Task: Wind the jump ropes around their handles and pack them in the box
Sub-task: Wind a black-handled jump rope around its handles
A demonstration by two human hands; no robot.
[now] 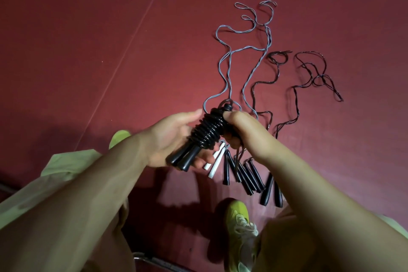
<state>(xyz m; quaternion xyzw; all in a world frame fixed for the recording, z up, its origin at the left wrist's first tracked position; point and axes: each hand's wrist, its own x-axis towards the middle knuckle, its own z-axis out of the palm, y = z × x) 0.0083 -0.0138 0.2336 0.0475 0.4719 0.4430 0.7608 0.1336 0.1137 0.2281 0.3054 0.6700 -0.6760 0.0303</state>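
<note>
Over a dark red floor (110, 28), the left hand (170, 139) cradles a pair of black handles (184, 159) with black rope coiled tightly around them (207, 131), while the right hand (242, 130) grips the upper end of that bundle. Beneath the hands lie two white handles (213, 164) and several more black handles (249, 178) side by side, their grey rope (227, 59) and black ropes (309, 77) trailing away in loose wavy loops. Two yellow-green shoes (240, 227) and pale trousers (66, 174) show at the bottom.
</note>
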